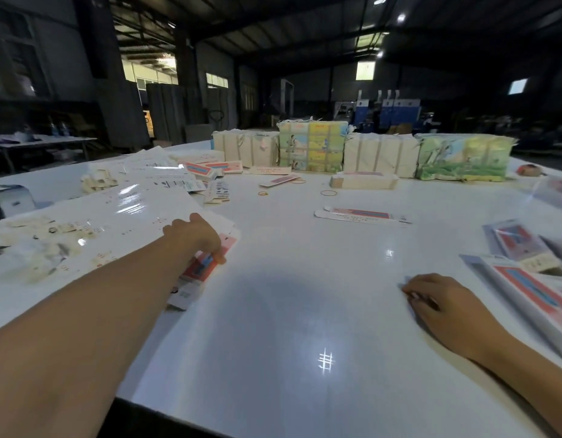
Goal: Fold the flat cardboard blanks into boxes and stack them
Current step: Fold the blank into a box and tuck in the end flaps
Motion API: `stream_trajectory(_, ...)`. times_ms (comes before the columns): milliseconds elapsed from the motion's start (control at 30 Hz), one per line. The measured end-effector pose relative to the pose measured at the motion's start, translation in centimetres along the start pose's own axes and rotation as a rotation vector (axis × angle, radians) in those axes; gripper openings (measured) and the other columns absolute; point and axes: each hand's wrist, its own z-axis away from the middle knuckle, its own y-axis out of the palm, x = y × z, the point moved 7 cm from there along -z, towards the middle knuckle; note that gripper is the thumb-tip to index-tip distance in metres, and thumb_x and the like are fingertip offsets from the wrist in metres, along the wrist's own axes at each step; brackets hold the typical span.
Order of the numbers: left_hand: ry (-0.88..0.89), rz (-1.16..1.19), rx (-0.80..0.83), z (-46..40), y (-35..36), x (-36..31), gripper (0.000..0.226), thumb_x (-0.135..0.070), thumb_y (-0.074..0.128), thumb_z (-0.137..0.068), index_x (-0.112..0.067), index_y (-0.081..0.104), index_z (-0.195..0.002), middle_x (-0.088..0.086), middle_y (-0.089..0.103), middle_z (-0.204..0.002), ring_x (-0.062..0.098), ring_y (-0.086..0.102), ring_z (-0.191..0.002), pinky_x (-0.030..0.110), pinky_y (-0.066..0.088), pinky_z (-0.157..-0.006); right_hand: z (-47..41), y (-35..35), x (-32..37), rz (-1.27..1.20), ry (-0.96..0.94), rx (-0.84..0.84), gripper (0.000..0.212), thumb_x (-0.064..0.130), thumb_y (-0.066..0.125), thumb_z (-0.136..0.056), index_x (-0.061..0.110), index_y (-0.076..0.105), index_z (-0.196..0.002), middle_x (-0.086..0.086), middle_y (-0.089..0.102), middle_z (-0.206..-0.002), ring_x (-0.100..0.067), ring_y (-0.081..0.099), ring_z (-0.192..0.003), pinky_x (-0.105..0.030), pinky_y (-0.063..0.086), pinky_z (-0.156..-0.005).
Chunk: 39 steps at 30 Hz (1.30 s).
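The left hand [199, 237] gripped a red-printed flat blank [196, 273] at the white table's [289, 327] left side. The right hand [443, 306] rested loosely curled and empty on the table, near the folded boxes [532, 279] at its right edge.

Two hands show over the white table [305, 311]: the left hand [196, 237] and the right hand [437, 300]. At the table's far edge stand four wrapped bundles: two plain cream ones [246, 148] [380, 154] and two with coloured pictures [312, 145] [462, 156]. Three rubber bands lie on the table in front of the bundles [263, 193] [328, 193] [298, 181]. One flat blank [363, 215] lies alone near the table's middle. The loose blanks at the table's left and right sides overlap too much to count.
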Motion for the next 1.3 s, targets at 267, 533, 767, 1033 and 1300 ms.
stream_trajectory(267,0.118,-0.034,-0.009,1.4,-1.1,-2.8,0.058,-0.025,0.074,-0.064,-0.007,0.044,-0.11,0.011,0.054,-0.099,0.026,0.051,-0.097,0.033,0.042,-0.086,0.3,-0.1,0.2,-0.006,0.004,0.026,0.025,0.013,0.052,-0.093,0.015,0.068,-0.112,-0.002,0.062,-0.12,-0.021,0.051,-0.111,-0.019,0.034,-0.085)
stream_trajectory(533,0.853,0.364,-0.002,14.2,-1.8,-17.4,0.038,-0.033,0.04,-0.097,-0.015,0.052,-0.065,0.002,0.057,-0.069,0.015,0.052,-0.064,0.027,0.035,-0.056,0.6,-1.5,-2.1,-0.808,0.402,-0.136,0.026,0.022,0.046,-0.099,0.014,0.069,-0.096,-0.006,0.072,-0.095,-0.004,0.064,-0.066,-0.014,0.047,-0.061)
stream_trajectory(767,1.125,0.255,-0.042,20.6,5.8,-20.9,0.041,-0.037,0.028,-0.098,-0.013,0.061,-0.095,0.007,0.059,-0.087,0.023,0.054,-0.081,0.032,0.04,-0.067,1.2,-2.3,-2.7,-1.128,0.526,-0.134,0.013,0.009,0.05,-0.093,0.006,0.053,-0.081,-0.008,0.059,-0.048,-0.017,0.051,-0.035,-0.022,0.034,-0.037)
stream_trajectory(1033,1.146,-0.057,-0.229,22.0,5.7,-20.8,0.117,-0.098,0.011,-0.049,-0.028,0.023,-0.142,-0.003,0.046,-0.125,0.018,0.042,-0.109,0.034,0.034,-0.077,0.9,-1.9,-3.4,-1.107,0.519,-0.18,0.012,0.002,0.049,-0.092,0.009,0.056,-0.084,-0.004,0.063,-0.052,-0.016,0.054,-0.039,-0.022,0.037,-0.037)
stream_trajectory(1300,1.056,0.029,-0.326,22.9,5.4,-20.4,0.099,-0.081,0.045,-0.068,-0.023,0.017,-0.143,-0.002,0.043,-0.133,0.018,0.049,-0.111,0.035,0.043,-0.084,1.7,-3.6,-3.4,-0.813,0.498,-0.371,0.016,0.014,0.053,-0.095,0.021,0.055,-0.109,0.003,0.068,-0.096,-0.009,0.068,-0.077,-0.02,0.053,-0.053)
